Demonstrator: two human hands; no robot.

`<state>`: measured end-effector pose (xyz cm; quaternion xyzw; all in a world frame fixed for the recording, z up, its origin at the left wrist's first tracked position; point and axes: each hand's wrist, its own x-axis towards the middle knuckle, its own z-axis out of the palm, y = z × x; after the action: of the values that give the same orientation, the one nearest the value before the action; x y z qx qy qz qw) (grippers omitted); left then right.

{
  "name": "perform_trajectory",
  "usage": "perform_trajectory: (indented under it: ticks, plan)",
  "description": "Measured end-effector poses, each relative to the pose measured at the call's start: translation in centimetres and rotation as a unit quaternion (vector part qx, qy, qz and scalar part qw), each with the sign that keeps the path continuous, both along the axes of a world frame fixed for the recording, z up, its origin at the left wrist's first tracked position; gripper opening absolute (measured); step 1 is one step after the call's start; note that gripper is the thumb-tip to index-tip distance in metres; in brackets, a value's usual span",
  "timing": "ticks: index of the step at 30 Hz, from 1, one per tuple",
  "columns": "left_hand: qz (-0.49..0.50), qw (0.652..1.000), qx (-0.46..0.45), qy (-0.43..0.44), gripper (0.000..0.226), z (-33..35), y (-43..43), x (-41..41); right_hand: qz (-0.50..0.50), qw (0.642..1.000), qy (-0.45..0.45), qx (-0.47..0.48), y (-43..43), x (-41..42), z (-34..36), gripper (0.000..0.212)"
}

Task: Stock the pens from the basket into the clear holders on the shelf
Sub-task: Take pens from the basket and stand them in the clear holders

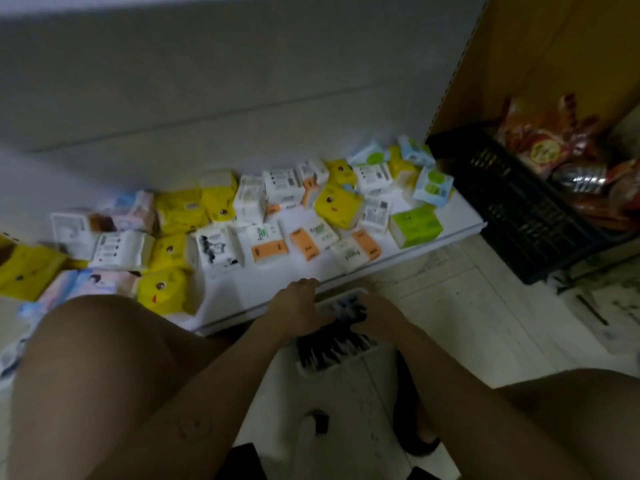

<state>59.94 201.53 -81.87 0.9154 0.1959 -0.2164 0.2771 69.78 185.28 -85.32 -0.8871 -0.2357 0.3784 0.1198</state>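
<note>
Bare knees (104, 375) frame the view, and between them the white basket (332, 367) sits on the floor (467, 306), right against the low shelf (235, 292). Both hands are down at it: the left hand (298, 308) at its far-left rim, the right hand (377, 318) among the dark pens (332, 342). Blur hides whether either is clenched on anything. A big, loose handful would likely shed pens, which could roll under the shelf, and a pull on one rim could tip the basket. No clear holders are in view (only tissue packs (341, 204) lie on this shelf). To the right, a black crate (519, 209) holds red-orange snack packets (540, 147).
</note>
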Motion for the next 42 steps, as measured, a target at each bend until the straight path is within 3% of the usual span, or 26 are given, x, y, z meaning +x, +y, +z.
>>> perform_trajectory:
  ticks: [6,11,14,18,23,30,33,35,38,42]
  plan:
    - [0.052,0.997,-0.042,0.042,0.059,-8.5,-1.7,-1.6,-0.005,0.998,0.043,-0.045,-0.1,-1.4,-7.0,0.046]
    - [0.102,0.984,-0.089,0.114,0.036,-14.3,-3.5,-3.0,0.124,0.990,0.073,0.010,-0.9,-2.3,-12.6,0.040]
    - [0.096,0.984,-0.091,0.123,0.030,-16.6,-4.7,-3.4,0.008,0.998,0.059,0.013,-0.9,-2.3,-14.5,0.023]
    - [0.050,0.989,-0.074,0.115,0.032,-19.0,-5.3,-4.2,-0.001,0.998,0.058,0.022,0.9,-2.7,-15.0,0.030]
    - [-0.006,0.987,-0.014,0.158,0.057,-19.9,-5.9,-4.4,0.043,0.996,0.073,-0.020,1.3,-3.9,-15.7,0.032]
    - [-0.001,0.987,0.008,0.161,0.059,-20.0,-7.4,-3.5,0.094,0.993,0.058,-0.047,0.8,-4.3,-16.6,0.031]
    - [0.012,0.987,-0.012,0.162,0.045,-20.0,-7.3,-2.8,0.116,0.989,0.062,-0.070,1.1,-4.2,-16.8,0.029]
    - [0.046,0.987,-0.043,0.146,0.011,-20.2,-6.9,-2.4,0.136,0.985,0.061,-0.088,1.3,-4.3,-17.0,0.033]
    - [0.113,0.984,-0.093,0.101,0.041,-20.7,-6.1,-2.4,0.119,0.987,0.057,-0.087,1.3,-4.2,-17.1,0.037]
    - [0.142,0.977,-0.112,0.113,0.022,-21.2,-5.6,-2.3,0.102,0.991,0.052,-0.076,1.2,-4.0,-16.8,0.035]
